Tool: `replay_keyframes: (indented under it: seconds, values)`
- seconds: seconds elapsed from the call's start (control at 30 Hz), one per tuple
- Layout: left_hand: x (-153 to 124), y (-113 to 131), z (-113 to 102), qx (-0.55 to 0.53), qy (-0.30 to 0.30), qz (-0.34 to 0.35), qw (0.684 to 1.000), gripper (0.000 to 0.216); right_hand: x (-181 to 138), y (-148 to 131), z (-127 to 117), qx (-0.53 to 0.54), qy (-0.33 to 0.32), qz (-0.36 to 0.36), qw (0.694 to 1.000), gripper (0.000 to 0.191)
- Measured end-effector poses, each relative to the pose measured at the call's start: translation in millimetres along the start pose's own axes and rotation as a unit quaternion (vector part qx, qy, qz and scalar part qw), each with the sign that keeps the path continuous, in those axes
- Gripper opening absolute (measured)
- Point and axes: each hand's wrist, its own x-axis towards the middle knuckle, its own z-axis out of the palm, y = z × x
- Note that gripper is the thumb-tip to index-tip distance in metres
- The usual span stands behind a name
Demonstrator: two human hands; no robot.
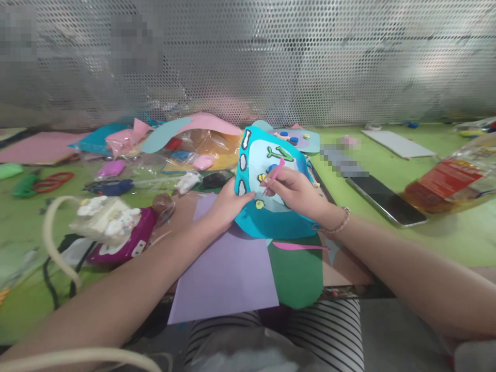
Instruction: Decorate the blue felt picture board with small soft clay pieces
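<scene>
A turquoise craft board (267, 219) with a pale blue panel, white cloud shapes and small clay decorations is tilted up in front of me. My left hand (227, 204) grips its left edge, thumb on the front. My right hand (296, 191) is closed around a thin pink modelling tool (274, 174), whose tip rests on the panel near a yellow clay piece. A bracelet circles my right wrist.
A lilac paper sheet (225, 268) and a green sheet (298, 274) lie under the board. A black phone (387, 199) lies right, beside a plastic packet (453, 183). Left are clay bags, red scissors (52, 182), a purple pouch (124, 240). A perforated metal wall stands behind.
</scene>
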Motion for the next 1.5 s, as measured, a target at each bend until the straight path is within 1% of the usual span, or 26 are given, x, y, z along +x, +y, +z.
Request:
replay_keyframes:
  seconds: [0.1,0.17,0.23,0.37,0.57,1.1,1.23,1.3,1.5]
  values:
    - [-0.3,2.1,0.3,0.023,-0.005,0.009,1.0,0.04,-1.3,3.1,5.5,0.039,-0.014,0.013,0.999,0.015]
    - [-0.3,2.6,0.6,0.025,-0.006,0.011,1.0,0.041,-1.8,3.5,7.5,0.056,-0.02,0.021,0.998,0.013]
    - [0.0,1.7,0.8,0.023,-0.003,0.011,1.0,0.041,-1.8,3.1,8.0,0.057,-0.021,0.022,0.998,0.013]
    - [1.1,-1.8,0.9,0.02,-0.009,0.016,1.0,0.044,-1.1,1.9,7.0,0.052,-0.013,0.004,0.999,0.006]
    - [2.1,-3.9,0.8,0.028,-0.01,0.02,0.999,0.047,-1.1,0.2,7.0,0.037,-0.024,0.012,0.999,0.006]
    - [0.6,-0.6,1.4,0.02,-0.011,0.02,1.0,0.043,-1.2,0.3,6.7,0.009,-0.035,-0.001,0.999,0.009]
    - [1.6,-2.4,1.0,0.019,-0.017,0.019,1.0,0.043,-0.9,-0.6,6.3,0.013,-0.024,0.005,1.0,0.008]
    - [2.1,-3.1,1.0,0.023,-0.01,0.012,1.0,0.044,-0.9,-0.4,6.3,0.013,-0.021,0.005,1.0,0.008]
    - [1.1,-0.4,1.7,0.035,-0.007,0.018,0.999,0.04,-1.5,0.9,6.7,0.006,-0.036,0.004,0.999,0.01]
